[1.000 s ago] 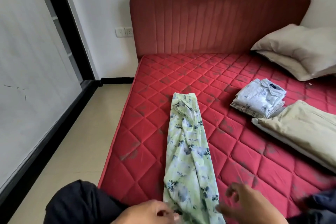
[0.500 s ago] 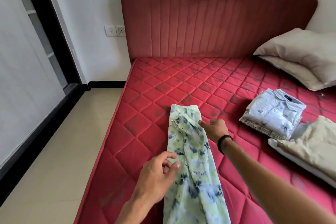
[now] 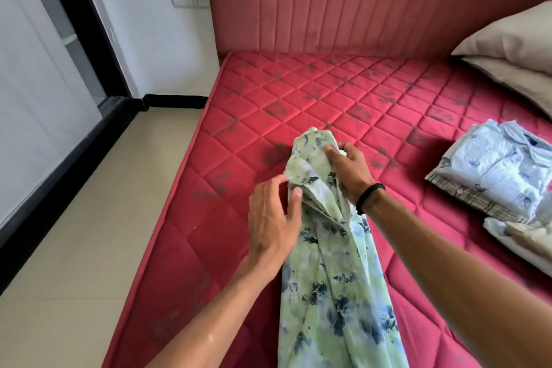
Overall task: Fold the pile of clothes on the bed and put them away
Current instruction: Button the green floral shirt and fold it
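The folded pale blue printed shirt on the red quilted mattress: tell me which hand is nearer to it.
Right. The right hand holds the far end of the green floral garment, on the side toward the folded pale blue printed shirt. The left hand pinches the garment's opposite edge, farther away.

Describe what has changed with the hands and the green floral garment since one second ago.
Both hands reached forward from the garment's near end to its far end. The right hand now grips the green floral garment there and lifts it; the left hand pinches its edge. The folded shirts and pillows stayed put.
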Demonstrator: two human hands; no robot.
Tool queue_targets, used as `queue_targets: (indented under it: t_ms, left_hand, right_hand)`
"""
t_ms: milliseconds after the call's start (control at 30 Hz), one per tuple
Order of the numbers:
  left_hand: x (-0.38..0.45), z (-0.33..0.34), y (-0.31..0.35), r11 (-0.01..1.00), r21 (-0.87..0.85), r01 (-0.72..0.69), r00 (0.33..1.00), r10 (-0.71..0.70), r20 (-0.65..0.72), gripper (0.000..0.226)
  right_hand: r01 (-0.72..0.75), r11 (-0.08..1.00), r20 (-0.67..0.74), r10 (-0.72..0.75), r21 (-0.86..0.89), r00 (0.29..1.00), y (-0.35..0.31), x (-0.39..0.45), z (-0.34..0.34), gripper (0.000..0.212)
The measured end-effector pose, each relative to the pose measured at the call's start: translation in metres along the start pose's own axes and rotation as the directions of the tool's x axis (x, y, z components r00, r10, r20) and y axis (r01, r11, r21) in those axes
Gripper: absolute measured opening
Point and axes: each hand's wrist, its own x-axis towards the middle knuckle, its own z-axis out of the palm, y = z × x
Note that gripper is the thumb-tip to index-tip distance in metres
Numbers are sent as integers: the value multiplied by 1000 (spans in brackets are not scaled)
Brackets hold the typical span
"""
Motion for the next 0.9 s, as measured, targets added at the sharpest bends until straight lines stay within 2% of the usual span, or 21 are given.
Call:
queue_targets:
  t_ms: [67,133,200,267,333,433,500,567,633,667,733,767,800,833,900]
  left_hand:
    - [-7,-1,-2,997,38,-71,995,68,74,57]
    - [-13,1,-4,989,114,-93,970,64,235,68]
    - [-15,6,-7,971,197,-132,939,59,340,71]
    - [-14,12,-6,965,207,-162,923,74,378,71]
    - [-11,15,-5,984,96,-149,922,103,374,68]
    - [2,15,10,974,-223,-50,946,118,302,55]
    - [22,12,22,929,-369,33,958,76,276,52]
    - [42,9,35,887,-460,40,964,86,250,52]
    - [61,5,50,857,-516,17,943,158,294,50]
    - [69,2,58,848,-530,6,920,203,335,47]
    - [86,-5,70,854,-520,-9,890,244,385,43]
    - [93,-8,73,869,-495,-15,905,222,362,41]
    - [99,-12,72,885,-466,-11,938,170,302,40]
    - [101,-15,69,900,-435,19,973,83,216,42]
    - [94,-24,58,914,-387,124,992,-115,47,45]
  right_hand:
    - [-162,986,9,162,-25,987,1,-2,1,55]
    - [-230,970,39,234,-80,972,-1,-8,-2,86]
    - [-115,982,109,132,-149,985,-4,-11,-7,83]
    - [76,941,109,-42,-329,993,-8,-15,-11,63]
    - [168,886,75,-150,-433,986,-9,-16,-10,46]
    - [108,934,136,-65,-340,989,-17,-31,-14,32]
    - [77,955,273,4,-286,962,-16,-40,-21,45]
    - [119,944,363,1,-308,932,-13,-47,-27,78]
    - [179,884,335,-27,-432,942,-11,-47,-25,95]
    - [188,871,305,-46,-454,951,-11,-46,-23,91]
    - [158,924,218,-83,-350,972,-13,-42,-17,56]
    - [116,963,164,-77,-245,983,-15,-40,-14,36]
    - [39,991,116,-24,-128,993,-16,-37,-15,24]
    - [-65,998,109,63,12,992,-18,-35,-17,20]
    - [-238,940,240,178,246,954,-22,-36,-18,18]
